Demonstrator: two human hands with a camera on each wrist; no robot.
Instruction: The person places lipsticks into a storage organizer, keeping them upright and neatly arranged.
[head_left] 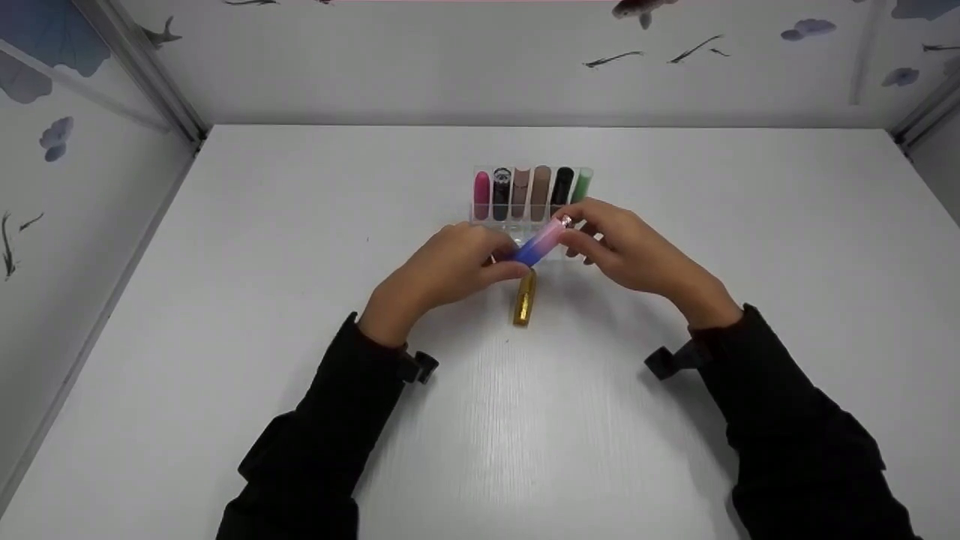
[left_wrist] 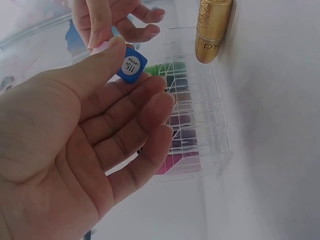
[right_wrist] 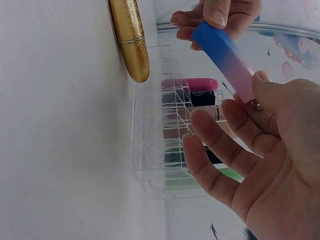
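Both hands hold one lipstick (head_left: 541,241), a slim tube that fades from blue to pink, tilted in the air. My left hand (head_left: 461,262) pinches its blue end between thumb and fingers; a round label shows on that end in the left wrist view. At the pink end, beside a small shiny ornament, the thumb and index finger of my right hand (head_left: 630,244) pinch the tube, the other fingers loosely bent. Below the hands a gold lipstick (head_left: 525,300) lies on the table. Behind them stands a clear lipstick organizer (right_wrist: 142,170), partly hidden by the hands in the head view.
Several tubes stand in a row in the organizer, among them a pink tube (head_left: 481,195), a black tube (head_left: 562,186) and a green tube (head_left: 583,184). The white table (head_left: 225,300) is bordered by a back panel (head_left: 450,67) with printed fish and leaves.
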